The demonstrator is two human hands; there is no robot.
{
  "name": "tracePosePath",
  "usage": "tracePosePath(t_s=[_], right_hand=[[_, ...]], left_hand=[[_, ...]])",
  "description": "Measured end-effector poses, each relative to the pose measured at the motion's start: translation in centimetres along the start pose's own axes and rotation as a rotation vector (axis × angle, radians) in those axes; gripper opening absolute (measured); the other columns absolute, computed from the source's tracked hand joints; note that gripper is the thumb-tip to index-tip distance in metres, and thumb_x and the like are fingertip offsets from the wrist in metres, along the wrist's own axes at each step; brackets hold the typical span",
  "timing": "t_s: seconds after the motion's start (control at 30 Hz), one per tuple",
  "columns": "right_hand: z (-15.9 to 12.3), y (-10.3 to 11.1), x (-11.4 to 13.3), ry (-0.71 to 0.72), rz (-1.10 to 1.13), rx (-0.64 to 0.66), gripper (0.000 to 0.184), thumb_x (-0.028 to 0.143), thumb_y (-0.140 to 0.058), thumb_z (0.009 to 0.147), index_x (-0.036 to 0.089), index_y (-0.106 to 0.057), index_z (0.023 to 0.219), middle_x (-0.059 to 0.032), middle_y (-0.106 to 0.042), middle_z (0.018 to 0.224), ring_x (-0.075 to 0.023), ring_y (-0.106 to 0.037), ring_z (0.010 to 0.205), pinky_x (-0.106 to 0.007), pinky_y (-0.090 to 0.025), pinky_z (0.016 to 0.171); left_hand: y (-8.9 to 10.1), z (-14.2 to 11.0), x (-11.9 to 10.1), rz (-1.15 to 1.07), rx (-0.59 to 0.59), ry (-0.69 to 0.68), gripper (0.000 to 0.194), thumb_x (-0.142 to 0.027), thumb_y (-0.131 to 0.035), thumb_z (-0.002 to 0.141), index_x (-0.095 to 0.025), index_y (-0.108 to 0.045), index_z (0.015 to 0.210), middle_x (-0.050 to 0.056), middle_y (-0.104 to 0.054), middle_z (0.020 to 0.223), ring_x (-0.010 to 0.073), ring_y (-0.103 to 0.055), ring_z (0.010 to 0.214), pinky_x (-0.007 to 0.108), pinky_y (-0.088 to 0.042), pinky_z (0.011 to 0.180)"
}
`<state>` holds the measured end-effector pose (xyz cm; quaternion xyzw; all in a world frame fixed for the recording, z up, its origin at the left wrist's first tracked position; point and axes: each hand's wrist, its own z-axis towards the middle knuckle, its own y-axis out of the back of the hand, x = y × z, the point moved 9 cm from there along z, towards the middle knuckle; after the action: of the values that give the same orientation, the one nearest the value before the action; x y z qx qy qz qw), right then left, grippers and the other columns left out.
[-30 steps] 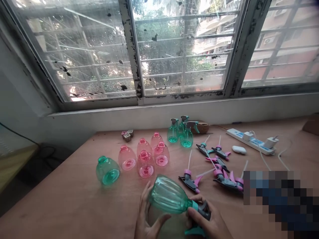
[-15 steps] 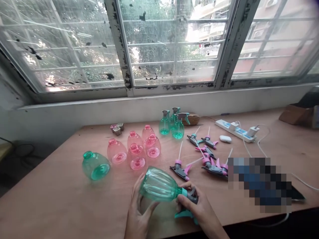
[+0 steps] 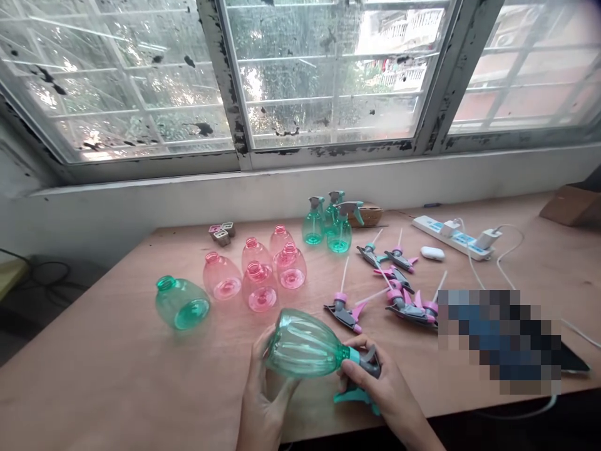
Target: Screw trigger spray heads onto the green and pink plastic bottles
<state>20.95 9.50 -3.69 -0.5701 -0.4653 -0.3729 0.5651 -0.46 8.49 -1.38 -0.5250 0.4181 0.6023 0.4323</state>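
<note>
As hands [image 3: 263, 388] [image 3: 382, 379] hold one bottle [image 3: 305, 346], pink bottles [image 3: 260, 291] gape.

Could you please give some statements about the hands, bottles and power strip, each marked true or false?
1. The right hand grips the spray head at the neck of the held bottle. True.
2. The left hand is at the neck of the held bottle. False: it is at its base.
3. Five pink bottles stand with open necks. True.
4. The leftmost bottle is pink. False: it is green.
5. The power strip lies left of the pink bottles. False: it lies right.
</note>
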Motion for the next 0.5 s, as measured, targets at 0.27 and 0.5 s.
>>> tracePosePath(t_s=[0.27, 0.5], right_hand=[[-0.4, -0.1, 0.4, -0.015, -0.112, -0.018, 0.040, 0.050, -0.081, 0.074, 0.020, -0.064, 0.095, 0.0013, -0.072, 0.064, -0.0209, -0.070, 0.061, -0.032, -0.058, 0.061], [-0.4, -0.2, 0.5, -0.015, -0.041, 0.010, 0.037, 0.047, -0.079, 0.078, 0.019, -0.062, 0.095, 0.0002, -0.073, 0.061, -0.0190, -0.068, 0.059, -0.031, -0.057, 0.063]], left_hand=[[-0.8, 0.2, 0.0, 0.055, 0.110, -0.007, 0.078, -0.041, -0.079, 0.076, -0.031, -0.043, 0.144, 0.007, -0.050, 0.150, 0.0343, -0.042, 0.142, 0.052, -0.029, 0.120], [-0.3, 0.0, -0.8, 0.197, 0.057, -0.082, 0.074, -0.040, -0.083, 0.072, -0.032, -0.051, 0.138, 0.006, -0.054, 0.144, 0.0339, -0.044, 0.139, 0.051, -0.030, 0.119]])
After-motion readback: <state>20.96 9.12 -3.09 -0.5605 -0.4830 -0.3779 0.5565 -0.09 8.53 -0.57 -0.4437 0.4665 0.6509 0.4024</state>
